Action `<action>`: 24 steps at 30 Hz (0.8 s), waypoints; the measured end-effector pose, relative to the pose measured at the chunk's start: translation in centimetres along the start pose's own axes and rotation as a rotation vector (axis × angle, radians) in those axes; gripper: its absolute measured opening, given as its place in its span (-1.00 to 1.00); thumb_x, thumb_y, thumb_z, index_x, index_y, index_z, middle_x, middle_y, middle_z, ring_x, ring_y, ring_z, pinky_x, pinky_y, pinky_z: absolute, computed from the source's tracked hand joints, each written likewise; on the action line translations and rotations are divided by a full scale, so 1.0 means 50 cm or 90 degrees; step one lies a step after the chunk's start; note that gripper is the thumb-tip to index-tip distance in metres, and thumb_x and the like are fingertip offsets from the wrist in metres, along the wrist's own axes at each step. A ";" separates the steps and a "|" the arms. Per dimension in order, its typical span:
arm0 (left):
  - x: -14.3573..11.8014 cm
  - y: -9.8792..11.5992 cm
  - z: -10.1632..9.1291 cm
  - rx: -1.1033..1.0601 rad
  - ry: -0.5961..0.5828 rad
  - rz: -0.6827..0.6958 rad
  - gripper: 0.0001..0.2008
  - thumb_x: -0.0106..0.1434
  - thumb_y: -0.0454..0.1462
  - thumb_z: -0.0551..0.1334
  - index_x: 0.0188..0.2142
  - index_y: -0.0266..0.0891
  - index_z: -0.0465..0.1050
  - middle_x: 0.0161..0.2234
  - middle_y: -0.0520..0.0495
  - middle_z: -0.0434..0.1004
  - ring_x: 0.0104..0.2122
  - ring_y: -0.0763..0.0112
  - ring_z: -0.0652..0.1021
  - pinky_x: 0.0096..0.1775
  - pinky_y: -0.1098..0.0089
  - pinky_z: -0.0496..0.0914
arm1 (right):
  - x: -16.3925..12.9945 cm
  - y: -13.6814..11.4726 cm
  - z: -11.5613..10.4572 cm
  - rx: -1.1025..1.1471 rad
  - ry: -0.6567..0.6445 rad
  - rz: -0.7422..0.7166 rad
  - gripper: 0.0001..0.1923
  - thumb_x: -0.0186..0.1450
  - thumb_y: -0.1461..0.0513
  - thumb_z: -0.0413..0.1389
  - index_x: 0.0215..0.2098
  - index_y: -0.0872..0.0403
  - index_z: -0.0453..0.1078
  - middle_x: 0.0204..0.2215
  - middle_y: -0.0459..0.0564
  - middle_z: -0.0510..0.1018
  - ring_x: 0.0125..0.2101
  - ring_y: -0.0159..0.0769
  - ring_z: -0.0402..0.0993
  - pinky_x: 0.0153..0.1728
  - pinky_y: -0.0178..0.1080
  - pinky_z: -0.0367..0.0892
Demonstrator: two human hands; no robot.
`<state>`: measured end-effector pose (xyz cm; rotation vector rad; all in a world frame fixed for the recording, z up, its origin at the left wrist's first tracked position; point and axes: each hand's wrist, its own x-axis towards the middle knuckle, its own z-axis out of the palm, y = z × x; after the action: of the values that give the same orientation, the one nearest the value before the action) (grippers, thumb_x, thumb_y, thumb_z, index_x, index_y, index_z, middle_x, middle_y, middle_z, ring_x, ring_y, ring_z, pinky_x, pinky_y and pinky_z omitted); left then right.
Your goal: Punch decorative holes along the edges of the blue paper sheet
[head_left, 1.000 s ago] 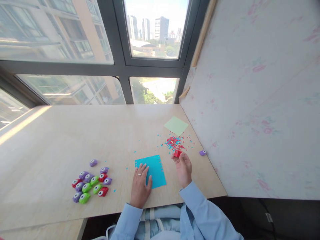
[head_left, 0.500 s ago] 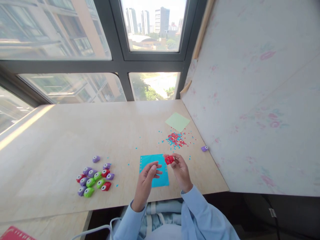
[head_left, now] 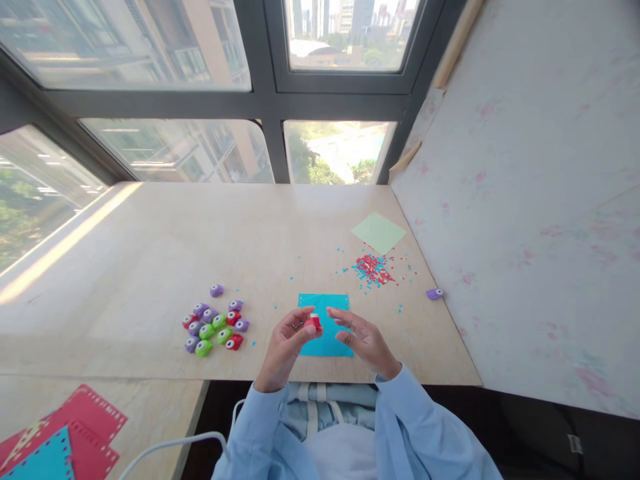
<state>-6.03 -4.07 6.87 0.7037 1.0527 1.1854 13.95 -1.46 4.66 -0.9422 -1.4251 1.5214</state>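
Note:
My left hand point(head_left: 283, 347) grips a small red paper punch point(head_left: 314, 323) between thumb and fingers, above the near edge of the table. To its right, my right hand point(head_left: 364, 339) holds nothing, its fingers apart and pointing toward the punch. Under both hands lies a sheet of blue paper point(head_left: 327, 347) with small holes punched along its edges. Left of my hands sits a cluster of purple, green and red paper punches point(head_left: 213, 325), each with a round white and dark top.
A heap of red and blue paper bits point(head_left: 374, 269) lies at the right, before a pale green sheet point(head_left: 379, 233). One purple punch point(head_left: 435, 294) sits by the wall. Punched red sheets point(head_left: 95, 415) and a blue sheet point(head_left: 47, 460) lie lower left, near a white cable point(head_left: 175, 440).
The red punch has passed from my right hand to my left. My right hand has opened. The view has shifted, showing more of the sheets at lower left.

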 end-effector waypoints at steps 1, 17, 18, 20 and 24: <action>-0.001 -0.002 -0.020 0.033 0.035 0.022 -0.53 0.09 -0.16 0.42 -0.02 -0.22 0.46 -0.21 -0.08 0.54 -0.21 0.29 0.59 -0.11 0.24 0.48 | -0.003 0.002 -0.001 -0.026 0.001 0.003 -0.59 0.26 0.04 0.23 0.07 -0.12 0.48 0.09 0.02 0.52 0.09 -0.10 0.44 0.11 0.01 0.34; 0.002 -0.055 -0.142 0.643 0.134 0.307 -0.73 0.23 -0.24 0.29 -0.07 -0.17 0.55 -0.14 -0.13 0.52 -0.11 0.21 0.52 -0.07 0.18 0.45 | -0.046 0.024 -0.032 -0.042 0.197 0.071 -0.57 0.21 0.02 0.26 0.01 -0.05 0.48 0.23 0.04 0.35 0.20 -0.07 0.30 0.16 -0.02 0.32; 0.002 -0.058 -0.142 0.647 0.134 0.312 -0.74 0.23 -0.23 0.29 -0.07 -0.16 0.55 -0.14 -0.13 0.52 -0.12 0.21 0.51 -0.07 0.18 0.44 | -0.050 0.021 -0.033 -0.022 0.200 0.105 -0.52 0.19 0.00 0.27 0.04 -0.05 0.46 0.25 0.05 0.33 0.23 -0.06 0.26 0.19 -0.01 0.29; 0.004 -0.063 -0.142 0.652 0.132 0.322 -0.74 0.23 -0.23 0.30 -0.08 -0.15 0.56 -0.15 -0.13 0.52 -0.12 0.21 0.51 -0.07 0.17 0.44 | -0.055 0.015 -0.034 0.012 0.194 0.177 -0.44 0.18 -0.01 0.28 0.11 -0.04 0.41 0.27 0.06 0.30 0.27 -0.04 0.19 0.23 0.00 0.22; 0.011 -0.064 -0.139 0.660 0.121 0.330 -0.76 0.23 -0.23 0.30 -0.10 -0.15 0.56 -0.14 -0.13 0.53 -0.12 0.20 0.51 -0.07 0.16 0.42 | -0.057 0.004 -0.032 0.071 0.191 0.244 -0.41 0.16 -0.01 0.29 0.13 -0.06 0.38 0.28 0.05 0.28 0.31 -0.06 0.10 0.27 0.00 0.14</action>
<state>-11.20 -4.95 1.22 1.7722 1.7227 1.0886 16.47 -3.52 4.30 -1.3651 -0.9742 1.6278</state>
